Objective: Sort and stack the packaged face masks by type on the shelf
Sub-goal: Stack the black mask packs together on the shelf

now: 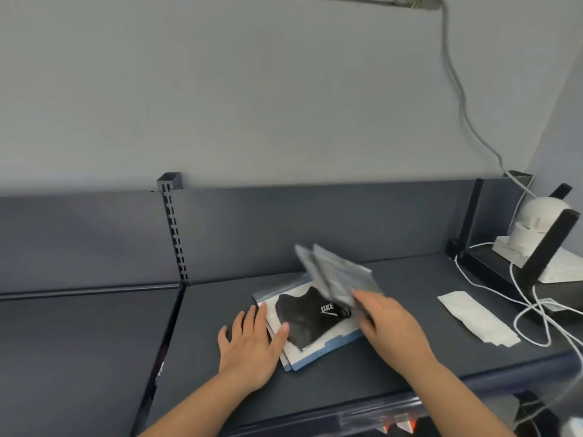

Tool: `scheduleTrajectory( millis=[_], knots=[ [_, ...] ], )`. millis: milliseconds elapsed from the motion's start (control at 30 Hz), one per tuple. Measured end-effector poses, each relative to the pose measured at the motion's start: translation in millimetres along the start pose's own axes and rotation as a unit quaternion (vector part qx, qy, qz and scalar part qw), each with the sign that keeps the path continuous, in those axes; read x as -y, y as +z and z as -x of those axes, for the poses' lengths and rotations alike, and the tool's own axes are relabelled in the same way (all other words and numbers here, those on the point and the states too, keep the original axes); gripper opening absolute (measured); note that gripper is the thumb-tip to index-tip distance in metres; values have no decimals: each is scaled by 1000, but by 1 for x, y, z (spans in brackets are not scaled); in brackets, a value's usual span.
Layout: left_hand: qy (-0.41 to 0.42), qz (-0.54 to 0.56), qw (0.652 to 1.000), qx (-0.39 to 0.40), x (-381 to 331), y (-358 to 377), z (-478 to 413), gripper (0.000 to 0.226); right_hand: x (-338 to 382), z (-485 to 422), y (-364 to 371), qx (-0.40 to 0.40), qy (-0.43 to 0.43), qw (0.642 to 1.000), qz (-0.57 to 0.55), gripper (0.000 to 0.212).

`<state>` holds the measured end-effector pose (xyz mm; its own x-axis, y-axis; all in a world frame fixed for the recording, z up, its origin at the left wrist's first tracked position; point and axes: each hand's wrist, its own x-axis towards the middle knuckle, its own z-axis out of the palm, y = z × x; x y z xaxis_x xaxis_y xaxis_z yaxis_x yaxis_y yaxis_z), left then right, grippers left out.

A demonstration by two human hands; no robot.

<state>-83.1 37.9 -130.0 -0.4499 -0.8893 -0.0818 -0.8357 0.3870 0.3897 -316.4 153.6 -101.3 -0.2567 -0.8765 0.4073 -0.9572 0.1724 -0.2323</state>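
Stack of mask packs (pixel 328 346) lies flat mid-shelf, black mask pack (pixel 301 321) on top, corners skewed to the shelf (pixel 410 279) front edge. Left hand (pixel 249 345) flat, fingers straight, resting on the stack's left edge. Right hand (pixel 389 326) grips a fan of grey packets (pixel 337 275), tilted up over the stack's right rear corner; motion-blurred, finger detail unclear. Bare shelf left of the stack up to the slotted upright (pixel 176 234), more behind it to the back panel. Right side tighter: white flat packet (pixel 476 320) near, then loose white cables (pixel 533 313) trailing over the shelf end, white device (pixel 542 228) on a black stand (pixel 550 247).
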Motion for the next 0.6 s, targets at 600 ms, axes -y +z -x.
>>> scheduleTrajectory(
  millis=[600],
  knots=[
    [27, 148, 986, -73, 12, -4, 3, 58, 12, -9, 13, 123, 199, 953, -193, 36]
  ],
)
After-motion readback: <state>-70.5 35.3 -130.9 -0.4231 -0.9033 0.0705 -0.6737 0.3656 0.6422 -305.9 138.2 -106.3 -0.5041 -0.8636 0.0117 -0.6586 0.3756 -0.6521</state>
